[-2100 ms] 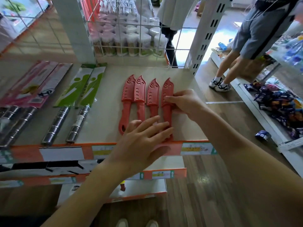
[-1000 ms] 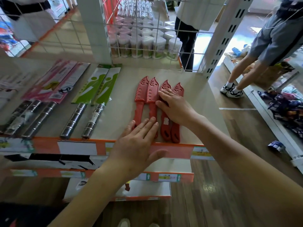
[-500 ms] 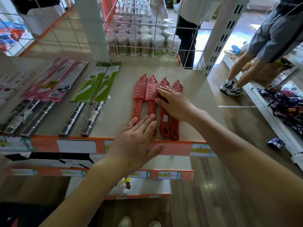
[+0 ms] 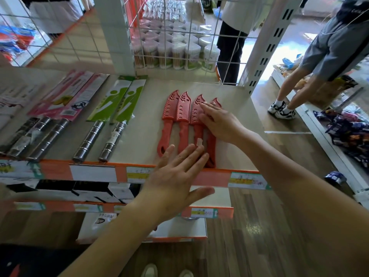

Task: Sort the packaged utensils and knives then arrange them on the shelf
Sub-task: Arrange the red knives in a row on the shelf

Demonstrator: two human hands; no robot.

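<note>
Nearby, green-packaged knives (image 4: 117, 100) lie left of red knives (image 4: 175, 114).

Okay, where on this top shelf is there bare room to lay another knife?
Two bare strips: between the green-packaged knives and red knives, and right of the right hand toward the shelf edge. Left side is crowded.

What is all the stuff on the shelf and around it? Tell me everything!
red knives: four, red, side by side on the top shelf, right part
green-packaged knives: two, green card with steel handles, left of the red ones
pink-packaged knives: at least two, pink card with steel handles, further left
shelf: one, beige with orange edge strip
tubs: many, pale, behind the wire grid
other people: two, standing on the wooden floor behind and right
left hand: flat, over the handle ends
right hand: flat, on the rightmost sheaths
</note>
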